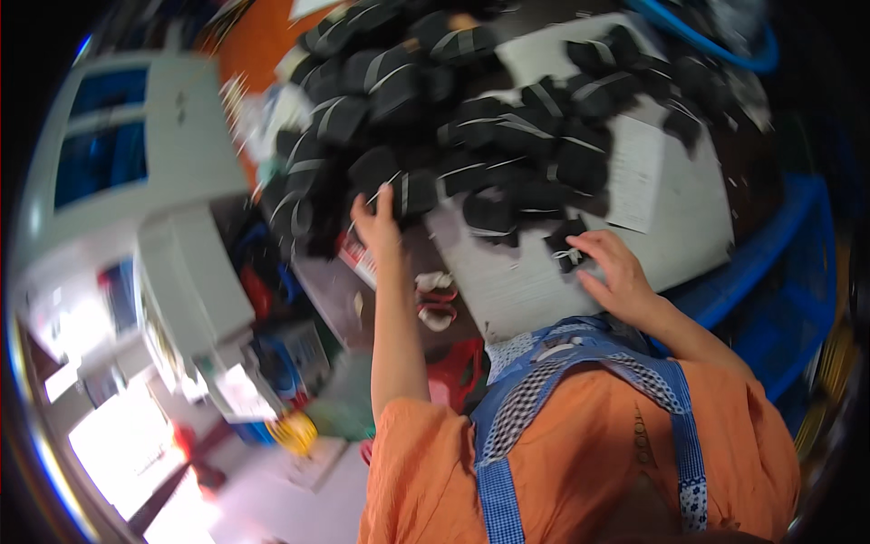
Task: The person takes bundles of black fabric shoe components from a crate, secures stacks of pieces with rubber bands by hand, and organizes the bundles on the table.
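Note:
Rolled bundles of black fabric (394, 86), bound with pale bands, are heaped over the far side of the table. My left hand (379, 225) reaches up to a black bundle (417, 192) at the heap's near edge, thumb and finger apart against it. To the right, my right hand (620, 274) has curled fingers and thumb at a small black bundle (564, 247) tied with a white band. That small bundle lies on the grey board (517, 295), close to my body; part of it is hidden by the fingers.
A written paper sheet (636, 172) lies on the board among the bundles. Red loops partly wrapped in white (436, 301) rest on the dark tabletop. Blue plastic shelving (779, 290) stands at the right, a red stool (458, 370) below the table, and a pale cabinet (190, 281) at the left.

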The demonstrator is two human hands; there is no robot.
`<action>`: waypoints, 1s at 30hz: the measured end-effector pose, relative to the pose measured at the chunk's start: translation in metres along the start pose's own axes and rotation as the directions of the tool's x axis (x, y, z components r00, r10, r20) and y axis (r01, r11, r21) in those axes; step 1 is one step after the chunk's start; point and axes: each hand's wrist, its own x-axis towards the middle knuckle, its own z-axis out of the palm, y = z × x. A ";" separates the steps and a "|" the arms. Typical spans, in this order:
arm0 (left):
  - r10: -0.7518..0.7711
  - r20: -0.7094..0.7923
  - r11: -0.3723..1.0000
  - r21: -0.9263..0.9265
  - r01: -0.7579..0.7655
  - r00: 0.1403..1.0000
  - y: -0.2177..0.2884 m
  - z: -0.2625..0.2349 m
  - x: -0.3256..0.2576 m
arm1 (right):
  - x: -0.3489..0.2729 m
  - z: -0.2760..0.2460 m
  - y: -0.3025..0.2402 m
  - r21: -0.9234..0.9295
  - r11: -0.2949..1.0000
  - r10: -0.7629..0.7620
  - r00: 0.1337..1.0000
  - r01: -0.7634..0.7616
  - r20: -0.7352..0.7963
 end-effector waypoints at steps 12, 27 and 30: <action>0.135 -0.078 0.633 0.774 -0.025 0.988 0.017 -0.002 0.037 | -0.123 -0.024 0.059 0.236 0.957 0.261 0.862 -0.171 -0.435; 0.225 0.944 0.585 -0.328 -0.742 -0.241 0.042 0.320 -0.468 | -0.300 -0.144 0.422 0.207 0.600 0.607 0.272 -0.772 -0.746; 0.122 0.986 0.490 -0.157 -0.857 -0.111 0.022 0.327 -0.482 | -0.269 -0.189 0.470 0.164 0.618 0.599 0.326 -0.769 -0.731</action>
